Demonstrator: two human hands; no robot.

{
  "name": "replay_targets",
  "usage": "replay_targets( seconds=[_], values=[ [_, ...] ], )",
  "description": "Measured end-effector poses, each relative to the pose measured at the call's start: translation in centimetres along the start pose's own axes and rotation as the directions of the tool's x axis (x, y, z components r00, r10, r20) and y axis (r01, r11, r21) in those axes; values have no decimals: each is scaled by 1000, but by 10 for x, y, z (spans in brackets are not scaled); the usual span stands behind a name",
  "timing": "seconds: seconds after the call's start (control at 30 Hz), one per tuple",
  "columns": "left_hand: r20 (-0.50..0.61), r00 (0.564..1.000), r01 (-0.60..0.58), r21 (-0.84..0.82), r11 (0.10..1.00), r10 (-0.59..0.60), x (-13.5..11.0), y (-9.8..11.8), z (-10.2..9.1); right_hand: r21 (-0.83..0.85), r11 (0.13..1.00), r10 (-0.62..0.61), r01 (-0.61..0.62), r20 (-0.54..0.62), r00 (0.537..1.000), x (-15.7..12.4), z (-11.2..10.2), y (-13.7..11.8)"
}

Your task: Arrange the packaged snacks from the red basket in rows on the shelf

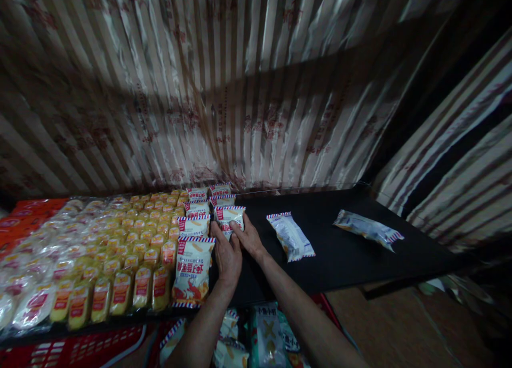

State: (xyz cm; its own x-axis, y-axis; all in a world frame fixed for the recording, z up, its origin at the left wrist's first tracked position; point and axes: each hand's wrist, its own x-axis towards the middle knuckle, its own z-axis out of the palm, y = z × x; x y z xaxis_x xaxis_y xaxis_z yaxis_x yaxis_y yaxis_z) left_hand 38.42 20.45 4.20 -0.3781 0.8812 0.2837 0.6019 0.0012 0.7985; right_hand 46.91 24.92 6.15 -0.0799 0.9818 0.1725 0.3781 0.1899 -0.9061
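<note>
A white snack bag [229, 214] with red lettering and a striped edge stands between my two hands on the black tabletop. My right hand [250, 239] grips its right side, fingers bent over the front. Closed at its lower left edge is my left hand [228, 255], which hides the bag's bottom. Matching bags stand in a row to the left, the nearest being a large-looking snack bag [193, 272]. Behind the held bag, more of the same kind lean one on another.
Rows of yellow wrapped cakes [121, 290] and white round packs [34, 306] fill the left side. Two bags lie to the right, one face down [291, 237] and one tilted [368, 228]. Below the front edge are red baskets [80, 352] and packs [267, 336].
</note>
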Motion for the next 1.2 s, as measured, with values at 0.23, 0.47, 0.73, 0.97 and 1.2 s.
replay_targets(
  seconds=[0.23,0.47,0.73,0.97,1.2],
  values=[
    [29,999,33,72,997,-35,-6,-1,2,-203,978,-45,49,29,999,0,4,7],
    [-7,1000,2,65,998,-2,-11,-2,1,-158,987,-11,2,-57,998,-7,5,11],
    [-11,997,-71,51,996,72,-43,-1,-1,-140,987,53,-72,-137,989,-28,3,18],
    [22,989,-149,112,982,148,-84,5,-19,-111,989,84,-103,-164,983,-57,-2,16],
    [219,945,-279,160,947,242,-130,-15,-41,-127,986,79,-107,-211,974,-112,1,7]
  ],
)
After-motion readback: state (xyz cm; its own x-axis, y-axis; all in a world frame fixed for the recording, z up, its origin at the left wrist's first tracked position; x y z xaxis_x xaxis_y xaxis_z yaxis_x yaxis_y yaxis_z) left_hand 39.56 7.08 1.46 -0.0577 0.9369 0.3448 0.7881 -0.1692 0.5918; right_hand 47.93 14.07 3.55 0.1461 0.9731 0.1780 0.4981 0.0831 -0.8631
